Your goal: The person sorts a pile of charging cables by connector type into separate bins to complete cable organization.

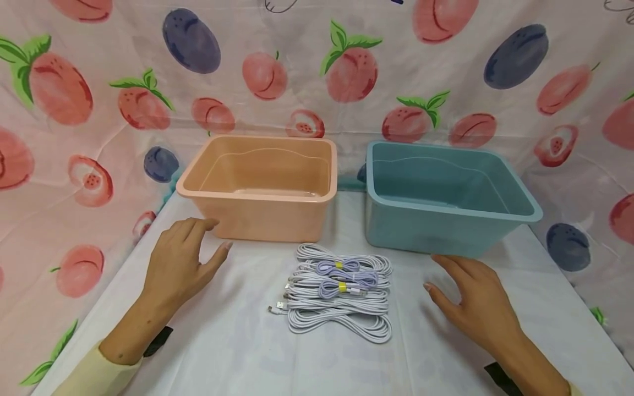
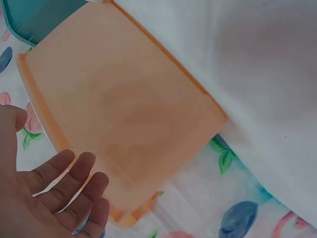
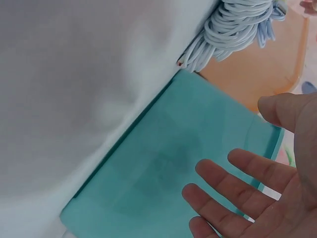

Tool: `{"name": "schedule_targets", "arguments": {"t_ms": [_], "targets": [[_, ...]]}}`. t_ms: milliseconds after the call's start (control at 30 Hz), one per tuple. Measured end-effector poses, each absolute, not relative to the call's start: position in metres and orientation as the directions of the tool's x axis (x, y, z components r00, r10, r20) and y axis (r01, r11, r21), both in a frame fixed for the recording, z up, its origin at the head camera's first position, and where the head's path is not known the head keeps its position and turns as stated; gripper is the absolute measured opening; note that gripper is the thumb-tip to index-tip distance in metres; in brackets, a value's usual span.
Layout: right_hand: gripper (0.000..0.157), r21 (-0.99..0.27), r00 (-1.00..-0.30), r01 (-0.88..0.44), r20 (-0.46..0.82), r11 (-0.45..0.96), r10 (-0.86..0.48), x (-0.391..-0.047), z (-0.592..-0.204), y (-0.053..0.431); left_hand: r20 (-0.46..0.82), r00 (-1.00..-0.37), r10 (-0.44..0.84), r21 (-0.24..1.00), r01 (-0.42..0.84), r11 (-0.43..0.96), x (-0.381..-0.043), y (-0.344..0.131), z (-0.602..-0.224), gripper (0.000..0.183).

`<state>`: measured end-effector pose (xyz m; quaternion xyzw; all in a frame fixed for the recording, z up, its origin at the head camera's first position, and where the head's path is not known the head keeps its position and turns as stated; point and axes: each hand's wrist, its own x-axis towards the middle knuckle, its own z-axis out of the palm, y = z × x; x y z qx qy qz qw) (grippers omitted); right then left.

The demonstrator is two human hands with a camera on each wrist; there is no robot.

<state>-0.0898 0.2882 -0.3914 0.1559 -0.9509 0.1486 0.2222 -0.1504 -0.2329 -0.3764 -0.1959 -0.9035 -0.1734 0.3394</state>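
Observation:
Several bundled white USB cables lie in a pile at the middle of the table, with two lilac cables bound by yellow ties on top. My left hand hovers left of the pile, near the front of an orange bin, fingers relaxed and holding nothing. On the other side, my right hand is held in front of a teal bin, its fingers loosely spread and nothing in them. The right wrist view shows the cable pile beyond the teal bin's front wall.
Both bins stand side by side at the back, with a narrow gap between them. A white cloth covers the table. Behind and at the sides hangs a fruit-patterned curtain. Dark straps sit at the wrists.

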Motion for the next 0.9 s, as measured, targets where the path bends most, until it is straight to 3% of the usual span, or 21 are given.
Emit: {"name": "schedule_targets", "arguments": {"t_ms": [367,600,900], "targets": [[0.054,-0.201,-0.836,-0.416,0.468,0.887,-0.286,-0.095,-0.383,0.271,0.713,-0.657,0.243,0.185,0.512,0.839,-0.157,-0.219,-0.363,0.042],[0.053,-0.203,-0.829,-0.444,0.463,0.873,-0.314,-0.098,-0.38,0.26,0.762,-0.599,0.247,0.171,0.553,0.815,-0.162,-0.211,-0.355,0.036],[0.054,-0.201,-0.809,-0.495,0.46,0.845,-0.365,-0.103,-0.381,0.241,0.825,-0.518,0.227,0.159,0.598,0.786,-0.171,-0.2,-0.35,0.04]]}}
